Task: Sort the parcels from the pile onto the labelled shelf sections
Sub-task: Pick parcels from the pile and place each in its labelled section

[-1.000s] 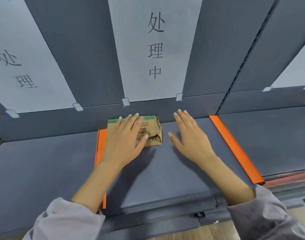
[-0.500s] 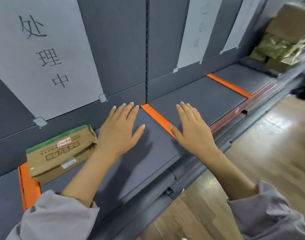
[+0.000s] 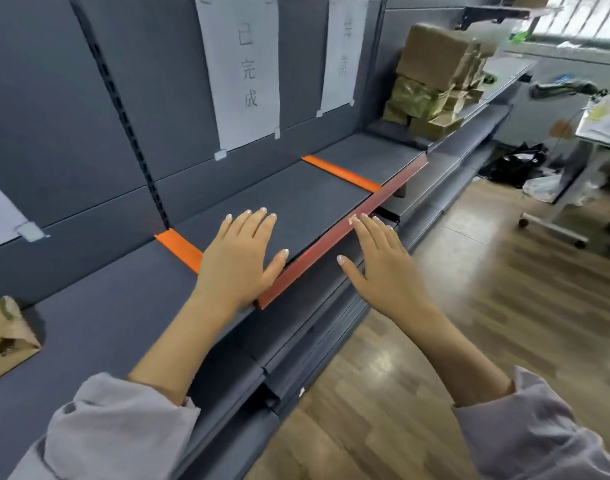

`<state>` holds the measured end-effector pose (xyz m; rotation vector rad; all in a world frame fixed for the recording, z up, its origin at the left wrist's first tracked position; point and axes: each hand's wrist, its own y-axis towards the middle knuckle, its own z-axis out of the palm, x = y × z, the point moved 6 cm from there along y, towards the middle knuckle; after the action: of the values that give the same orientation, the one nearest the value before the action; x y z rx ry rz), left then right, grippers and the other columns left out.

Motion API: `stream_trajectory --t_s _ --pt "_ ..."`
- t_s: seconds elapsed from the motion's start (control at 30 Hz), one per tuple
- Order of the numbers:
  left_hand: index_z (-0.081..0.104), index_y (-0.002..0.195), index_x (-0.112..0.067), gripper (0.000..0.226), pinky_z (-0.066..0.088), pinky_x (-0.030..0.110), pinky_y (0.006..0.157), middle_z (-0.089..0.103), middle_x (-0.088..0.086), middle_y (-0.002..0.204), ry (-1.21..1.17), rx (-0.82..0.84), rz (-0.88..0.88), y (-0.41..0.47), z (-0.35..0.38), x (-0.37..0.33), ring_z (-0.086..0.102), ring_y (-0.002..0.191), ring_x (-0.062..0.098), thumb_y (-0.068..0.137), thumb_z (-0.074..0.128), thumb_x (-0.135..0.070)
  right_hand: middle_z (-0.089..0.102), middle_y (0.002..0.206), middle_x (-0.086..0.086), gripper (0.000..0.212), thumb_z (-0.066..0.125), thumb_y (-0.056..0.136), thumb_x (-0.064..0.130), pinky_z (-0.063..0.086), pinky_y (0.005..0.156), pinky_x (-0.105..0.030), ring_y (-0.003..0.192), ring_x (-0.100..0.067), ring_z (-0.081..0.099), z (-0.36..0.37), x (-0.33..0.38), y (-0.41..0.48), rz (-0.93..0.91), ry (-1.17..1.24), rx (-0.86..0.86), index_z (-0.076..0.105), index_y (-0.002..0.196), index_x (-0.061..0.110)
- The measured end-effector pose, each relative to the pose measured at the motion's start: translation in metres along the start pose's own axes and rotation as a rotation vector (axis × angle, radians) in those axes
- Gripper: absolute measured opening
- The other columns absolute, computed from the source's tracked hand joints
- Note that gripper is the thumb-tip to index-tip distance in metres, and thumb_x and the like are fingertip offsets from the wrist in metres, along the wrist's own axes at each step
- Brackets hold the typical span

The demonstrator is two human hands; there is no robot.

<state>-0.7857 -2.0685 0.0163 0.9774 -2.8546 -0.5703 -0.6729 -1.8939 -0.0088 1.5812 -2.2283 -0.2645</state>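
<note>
A brown cardboard parcel with a green edge [image 3: 5, 336] lies on the grey shelf [image 3: 307, 199] at the far left, cut off by the frame. A pile of brown parcels [image 3: 435, 81] sits at the shelf's far right end. My left hand [image 3: 241, 258] hovers flat with straight fingers over the shelf's front part, holding nothing. My right hand [image 3: 383, 268] is stretched out flat beyond the shelf's red front edge, also holding nothing. Paper labels with characters [image 3: 243, 71] hang on the back panel above the sections.
Orange dividers [image 3: 341, 173] [image 3: 179, 247] split the shelf into sections. Lower grey shelves stick out below the red front strip [image 3: 334, 240]. To the right are a wooden floor [image 3: 470, 306], a wheeled table [image 3: 594, 133] and dark bags on the ground [image 3: 515, 164].
My view and both hands have swung right along the shelf. The left hand let go of the green-edged parcel, which now lies far to the left. The pile has come into view.
</note>
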Motion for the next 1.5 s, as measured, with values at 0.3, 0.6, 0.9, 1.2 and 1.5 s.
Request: stream_trajectory --t_s 0.3,0.6,0.9,1.2,1.5 --pt "0.044 0.143 -0.006 0.078 0.024 0.043 0.116 0.047 0.013 0.147 -0.055 0.016 -0.026 0.083 0.054 -0.128 0.043 0.137 0.031 0.088 0.021 -0.056 0.038 0.156 -0.013 0.066 0.041 0.099 0.047 0.018 0.119 -0.036 0.147 -0.03 0.03 -0.04 -0.16 0.0 0.053 -0.02 -0.023 0.037 0.15 0.004" --pt "0.043 0.144 -0.006 0.07 0.027 0.042 0.115 0.045 0.011 0.149 -0.116 -0.01 0.054 0.159 0.076 -0.239 0.04 0.139 0.029 0.093 0.031 -0.053 0.033 0.159 -0.011 0.066 0.046 0.101 0.045 0.008 0.12 -0.032 0.149 -0.028 0.025 -0.086 -0.292 -0.01 0.157 -0.049 -0.076 0.032 0.152 0.006" --pt "0.029 0.151 -0.007 0.066 0.018 0.04 0.118 0.027 0.01 0.159 -0.212 -0.014 0.1 0.25 0.107 -0.308 0.024 0.147 0.028 0.097 0.053 -0.036 0.038 0.155 -0.017 0.077 0.026 0.094 0.053 0.014 0.118 -0.032 0.147 -0.031 0.03 -0.109 -0.385 -0.003 0.255 -0.081 -0.156 0.037 0.15 0.001" --pt "0.032 0.15 -0.003 0.066 0.015 0.043 0.119 0.032 0.014 0.156 -0.176 0.012 0.118 0.364 0.172 -0.336 0.028 0.145 0.03 0.096 0.056 -0.034 0.047 0.149 -0.018 0.074 0.032 0.092 0.051 0.023 0.116 -0.037 0.142 -0.034 0.039 -0.092 -0.494 0.072 0.303 -0.104 -0.159 0.045 0.144 0.0" --pt "0.035 0.149 -0.004 0.066 0.019 0.042 0.118 0.036 0.012 0.154 -0.213 -0.002 0.063 0.493 0.213 -0.353 0.03 0.144 0.029 0.097 0.041 -0.044 0.059 0.134 -0.023 0.065 0.04 0.092 0.044 0.034 0.11 -0.045 0.127 -0.04 0.056 -0.078 -0.591 0.182 0.226 -0.194 -0.165 0.056 0.133 -0.005"
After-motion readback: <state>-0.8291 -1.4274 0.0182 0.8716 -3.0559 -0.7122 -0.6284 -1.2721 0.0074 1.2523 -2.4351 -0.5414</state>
